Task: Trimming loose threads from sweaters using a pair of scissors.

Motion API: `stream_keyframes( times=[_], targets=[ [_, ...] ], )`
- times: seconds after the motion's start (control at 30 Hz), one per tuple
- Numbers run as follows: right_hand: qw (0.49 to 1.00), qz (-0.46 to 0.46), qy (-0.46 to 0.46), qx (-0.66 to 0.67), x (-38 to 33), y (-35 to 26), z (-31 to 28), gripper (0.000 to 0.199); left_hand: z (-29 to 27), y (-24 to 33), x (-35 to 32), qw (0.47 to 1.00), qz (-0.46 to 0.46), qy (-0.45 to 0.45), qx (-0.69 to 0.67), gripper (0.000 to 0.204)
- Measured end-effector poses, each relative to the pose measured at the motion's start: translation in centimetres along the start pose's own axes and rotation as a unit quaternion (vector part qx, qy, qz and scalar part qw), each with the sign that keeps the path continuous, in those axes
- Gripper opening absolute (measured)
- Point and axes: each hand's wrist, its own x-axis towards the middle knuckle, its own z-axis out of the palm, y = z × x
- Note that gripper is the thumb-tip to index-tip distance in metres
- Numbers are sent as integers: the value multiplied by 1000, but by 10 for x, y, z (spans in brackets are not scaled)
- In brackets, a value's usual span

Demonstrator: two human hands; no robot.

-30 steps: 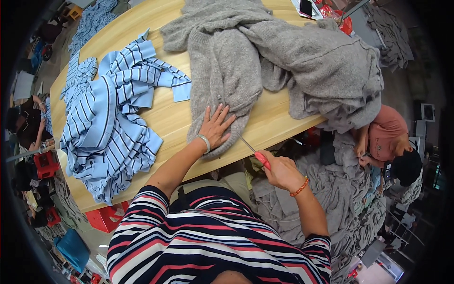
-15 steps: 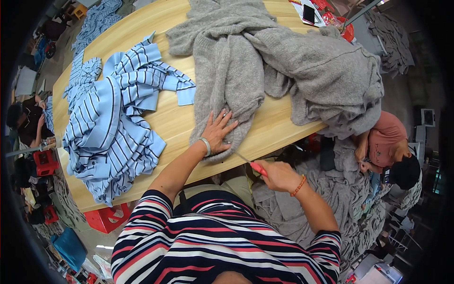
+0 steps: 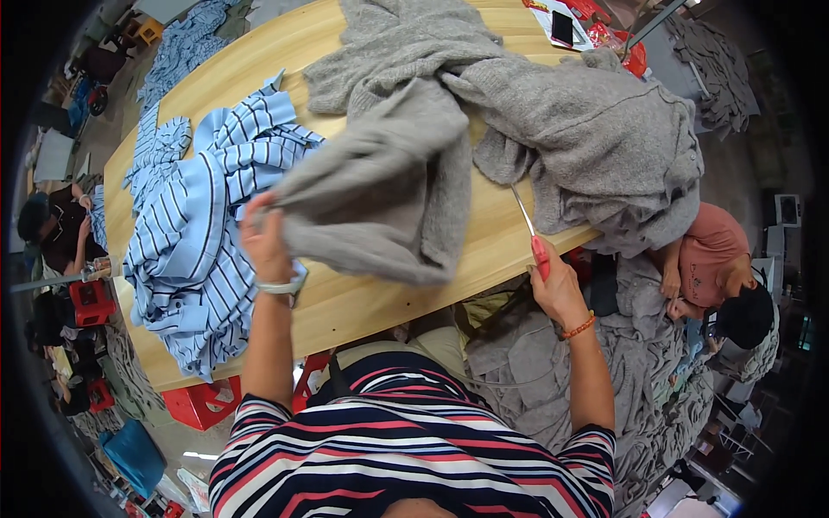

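My left hand (image 3: pixel 266 244) is closed on the edge of a grey knit garment (image 3: pixel 380 181), lifting it off the wooden table so that it hangs open like a wide sleeve or body piece. The cloth is blurred by motion. In my right hand (image 3: pixel 560 289) is a red-handled tool (image 3: pixel 541 257) with a long, slim metal blade; its exact kind I cannot make out. The blade points away from me, its tip close to the lower edge of a second grey knit pile (image 3: pixel 604 138). To the left, a pile of blue striped shirts (image 3: pixel 186 233) lies beside my left hand.
A wooden table (image 3: pixel 345 319) spans the middle. A black phone (image 3: pixel 561 28) rests on papers at the far right. Red stools (image 3: pixel 203 404) stand under the left edge. Heaps of grey knit (image 3: pixel 604 371) lie low on the right, where a co-worker (image 3: pixel 712 259) sits.
My left hand, flat on the grey garment before, has moved left and lifted its edge. My right hand has moved right and away from me, turning the tool's blade from the garment's edge toward the far side.
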Motion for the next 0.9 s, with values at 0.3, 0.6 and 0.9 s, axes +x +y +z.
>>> stream_keyframes(
  times=[0.3,0.6,0.9],
  targets=[
    [997,35,-73,-19,9,9,22,50,6,-16,-84,737,224,-343,538,67],
    [998,15,-46,-29,4,23,22,50,54,-120,-51,671,279,-332,602,72],
    [997,14,-69,-18,3,38,32,50,89,12,-81,761,13,-587,277,49]
  ],
)
